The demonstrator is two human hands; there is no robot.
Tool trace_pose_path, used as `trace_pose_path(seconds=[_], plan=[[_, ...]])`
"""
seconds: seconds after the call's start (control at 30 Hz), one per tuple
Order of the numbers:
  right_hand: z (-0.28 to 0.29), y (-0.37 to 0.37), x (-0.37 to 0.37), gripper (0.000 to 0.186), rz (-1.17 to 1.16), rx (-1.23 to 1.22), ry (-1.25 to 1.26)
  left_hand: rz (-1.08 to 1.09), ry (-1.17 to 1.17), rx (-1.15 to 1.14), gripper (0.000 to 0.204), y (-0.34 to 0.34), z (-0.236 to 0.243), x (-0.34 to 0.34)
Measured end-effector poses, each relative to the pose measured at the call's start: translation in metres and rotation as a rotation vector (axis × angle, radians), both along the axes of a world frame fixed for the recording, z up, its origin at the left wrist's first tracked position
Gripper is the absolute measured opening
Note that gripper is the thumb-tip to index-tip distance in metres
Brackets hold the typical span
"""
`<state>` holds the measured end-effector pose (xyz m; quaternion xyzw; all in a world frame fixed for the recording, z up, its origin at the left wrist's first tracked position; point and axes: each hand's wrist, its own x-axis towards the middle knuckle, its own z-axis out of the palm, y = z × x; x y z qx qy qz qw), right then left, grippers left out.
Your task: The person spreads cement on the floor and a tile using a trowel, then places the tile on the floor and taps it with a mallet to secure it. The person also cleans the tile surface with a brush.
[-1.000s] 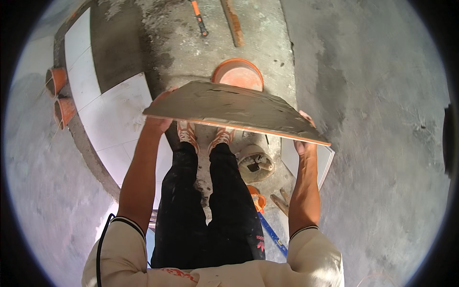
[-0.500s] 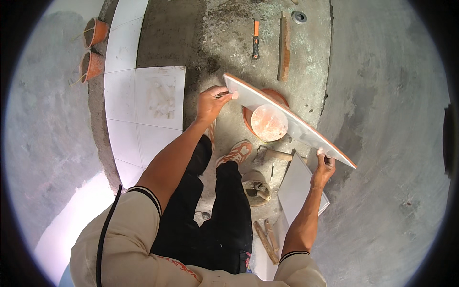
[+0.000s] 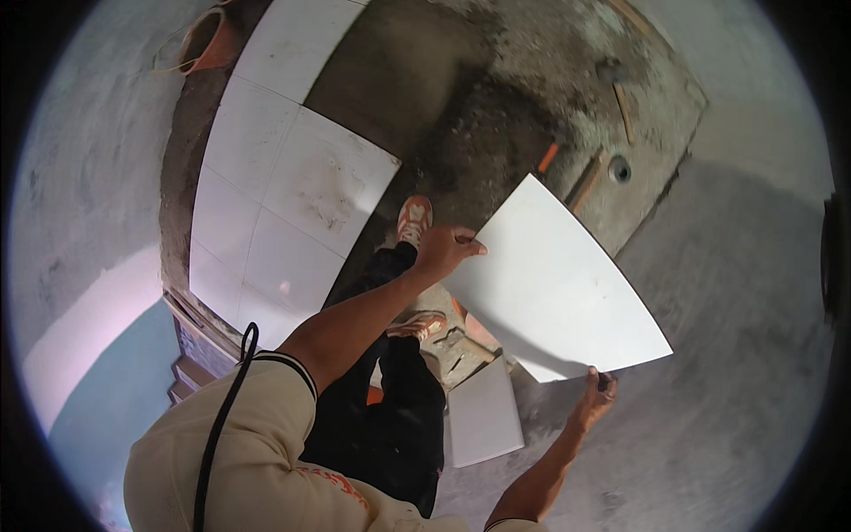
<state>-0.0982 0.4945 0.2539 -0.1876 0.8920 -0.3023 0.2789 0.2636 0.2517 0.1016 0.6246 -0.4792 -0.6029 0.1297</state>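
Observation:
A large white floor tile (image 3: 558, 284) hangs in the air in front of me, its glossy face turned up toward me. My left hand (image 3: 448, 251) is closed on its left edge, thumb on the white face and fingers out of sight beneath. At the lower right edge, my right hand (image 3: 596, 399) pinches the same tile, with the thumb on top. Under the tile, an orange bucket (image 3: 483, 332) is mostly hidden. White tiles (image 3: 238, 168) lie in rows on the floor to my left, one of them smeared with dirt.
Dark mortar (image 3: 390, 66) borders the laid tiles. Near my feet lies a stack of white tiles (image 3: 486, 417). Beyond the held tile are an orange tool handle (image 3: 548, 158), a wooden strip (image 3: 587, 184) and a round grey ring (image 3: 620, 168). An orange bucket (image 3: 211, 43) stands far left.
The tile has swung from nearly edge-on to showing its broad white face. Both hands still grip it. My view and body have turned, and one foot has stepped forward toward the laid tiles.

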Motion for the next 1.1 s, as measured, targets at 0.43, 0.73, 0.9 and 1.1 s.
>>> trace_pose_path(seconds=[0.43,0.73,0.9,1.1], plan=[[0.008,-0.53,0.049,0.034,0.711,-0.133,0.029,0.61,-0.107,-0.025,0.046,-0.255,0.06,0.128],[-0.19,-0.764,0.153,0.037,1.3,-0.097,-0.215,1.038,-0.255,0.117,0.052,-0.246,-0.056,0.207],[-0.308,-0.801,0.228,0.039,1.502,0.057,-0.2,1.195,-0.24,0.22,0.049,-0.198,-0.147,0.216],[-0.384,-0.789,0.274,0.041,1.701,0.078,-0.12,1.225,-0.2,0.194,0.054,-0.156,-0.232,0.222]])
